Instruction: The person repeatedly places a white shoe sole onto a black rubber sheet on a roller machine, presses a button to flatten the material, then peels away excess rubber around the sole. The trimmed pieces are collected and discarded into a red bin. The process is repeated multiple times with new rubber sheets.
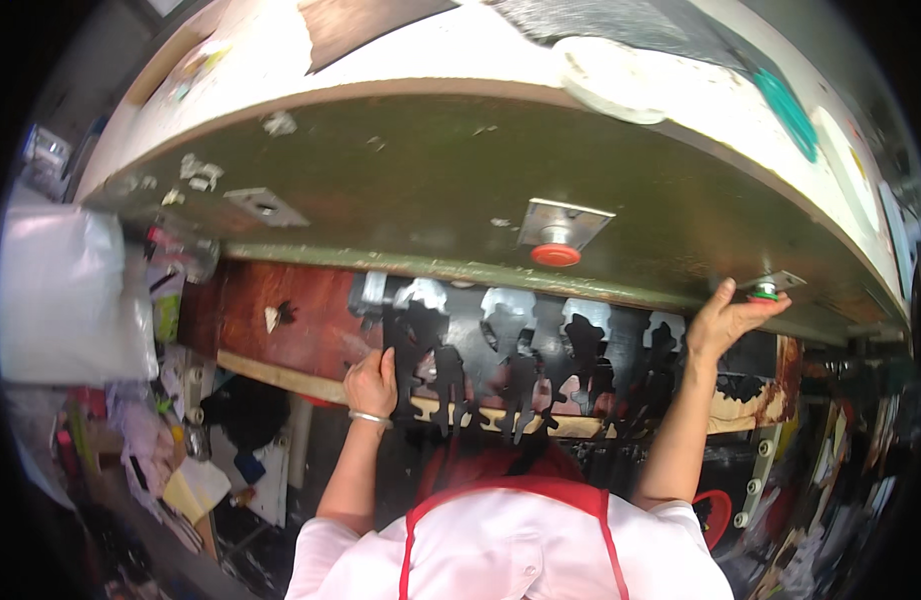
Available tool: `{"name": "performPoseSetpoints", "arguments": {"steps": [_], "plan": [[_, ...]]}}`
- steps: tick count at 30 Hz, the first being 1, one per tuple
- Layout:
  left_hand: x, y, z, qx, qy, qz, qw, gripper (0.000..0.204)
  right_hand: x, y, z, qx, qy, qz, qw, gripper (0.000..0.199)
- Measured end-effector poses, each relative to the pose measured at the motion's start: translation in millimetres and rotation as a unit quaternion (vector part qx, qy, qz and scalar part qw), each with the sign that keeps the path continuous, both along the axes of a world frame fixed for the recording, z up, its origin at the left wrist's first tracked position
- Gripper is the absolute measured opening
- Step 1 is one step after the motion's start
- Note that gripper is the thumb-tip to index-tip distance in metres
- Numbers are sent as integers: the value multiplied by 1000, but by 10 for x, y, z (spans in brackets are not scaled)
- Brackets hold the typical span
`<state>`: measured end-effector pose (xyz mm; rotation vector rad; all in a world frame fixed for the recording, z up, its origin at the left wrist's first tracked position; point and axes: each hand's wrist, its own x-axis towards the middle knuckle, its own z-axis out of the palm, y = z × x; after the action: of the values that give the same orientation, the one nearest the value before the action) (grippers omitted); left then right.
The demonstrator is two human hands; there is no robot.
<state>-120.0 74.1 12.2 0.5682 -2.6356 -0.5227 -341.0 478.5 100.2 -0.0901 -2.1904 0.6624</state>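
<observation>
A black sheet (461,345) full of irregular cut-out holes lies across the reddish-brown work board (266,310); its lower edge hangs in ragged strips over the board's front. My left hand (371,385), with a bangle on its wrist, is closed at the sheet's left edge, thumb upward along it. To the right, my right hand (726,320) is raised to the green push button (767,291) on the machine's front. Its fingers stretch under the button and the thumb stands apart. The right hand holds nothing visible.
The dark green machine beam (401,170) spans above the board, with a red push button (556,254) at its middle. On its top lie a white round dish (611,80) and a teal-handled tool (786,112). Clear plastic bags (71,290) stand at left; a red basin (716,518) sits low right.
</observation>
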Motion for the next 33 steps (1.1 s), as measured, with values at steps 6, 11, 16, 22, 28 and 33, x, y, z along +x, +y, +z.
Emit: {"name": "performPoseSetpoints", "arguments": {"steps": [6, 11, 16, 22, 28, 33], "plan": [[311, 106, -41, 18, -6, 17, 1000, 32, 753, 1292, -636, 141, -40, -33, 989, 68], [415, 241, -253, 62, 68, 58, 994, 32, 1362, 2018, -1474, 54, -85, -1, 995, 54], [671, 320, -217, 121, 97, -22, 988, 32, 1614, 1989, -1508, 88, -109, -2, 990, 42], [1382, 355, -45, 143, 28, -83, 986, 31, 1675, 1240, -747, -58, 0, 118, 991, 36], [1538, 487, 132, 127, -241, 17, 962, 47, 1647, -1228, -219, 9, -175, 365, 914, 57], [1954, 438, -14, 50, -111, 33, 992, 32, 2348, -2357, -535, 44, -293, 373, 879, 111]]}}
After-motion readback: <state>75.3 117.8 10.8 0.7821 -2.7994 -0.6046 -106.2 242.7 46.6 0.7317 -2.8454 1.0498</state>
